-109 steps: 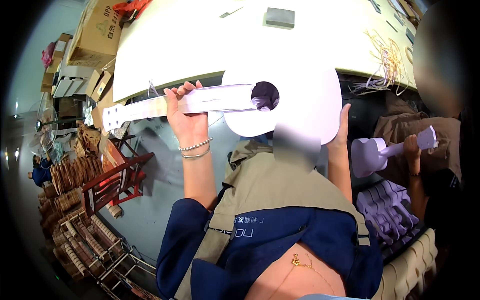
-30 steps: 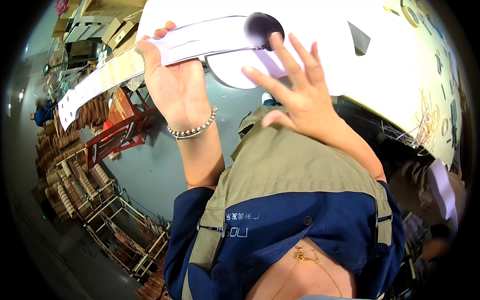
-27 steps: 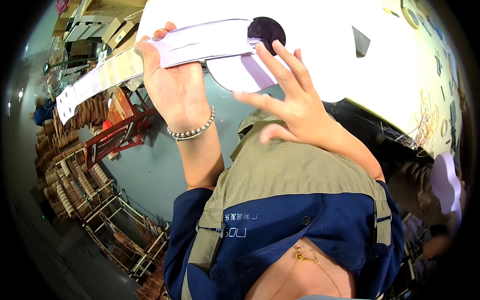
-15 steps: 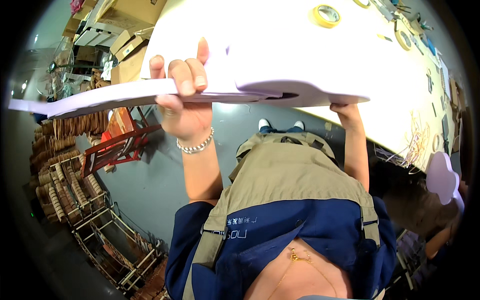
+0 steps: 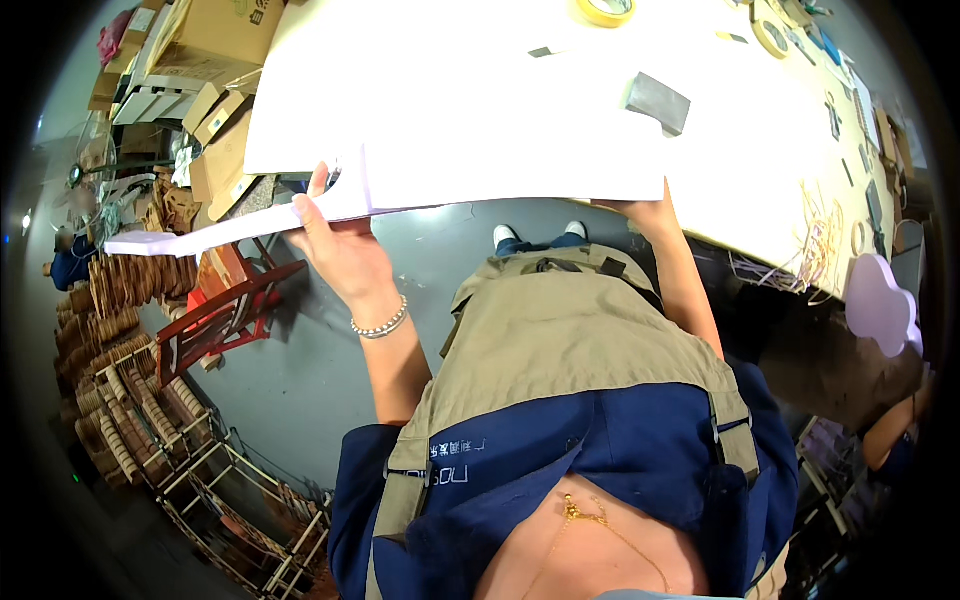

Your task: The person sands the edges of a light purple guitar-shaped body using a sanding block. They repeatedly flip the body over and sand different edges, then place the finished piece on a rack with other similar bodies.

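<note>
A pale lavender guitar (image 5: 510,185) spans the space in front of me, at the table's near edge. Its long neck (image 5: 235,232) points left and its body lies to the right. The body's broad surface is washed out by glare and blends into the table, so its outline is hard to make out. My left hand (image 5: 345,250) grips the neck close to the body, thumb on the near side. At the right end of the body, my right hand (image 5: 648,210) holds the lower edge, its fingers partly hidden beneath.
On the pale table (image 5: 740,150) lie a dark grey block (image 5: 658,103), tape rolls (image 5: 607,10) and loose strips (image 5: 820,235). Cardboard boxes (image 5: 210,40), a red wooden stand (image 5: 225,310) and a rack of wooden parts (image 5: 130,400) stand left. Another lavender guitar body (image 5: 880,305) and a person's arm (image 5: 890,440) are right.
The guitar has been rolled, so its sound hole no longer shows and a broad pale surface faces up. My left hand has shifted its hold on the neck. The grey block has come into view.
</note>
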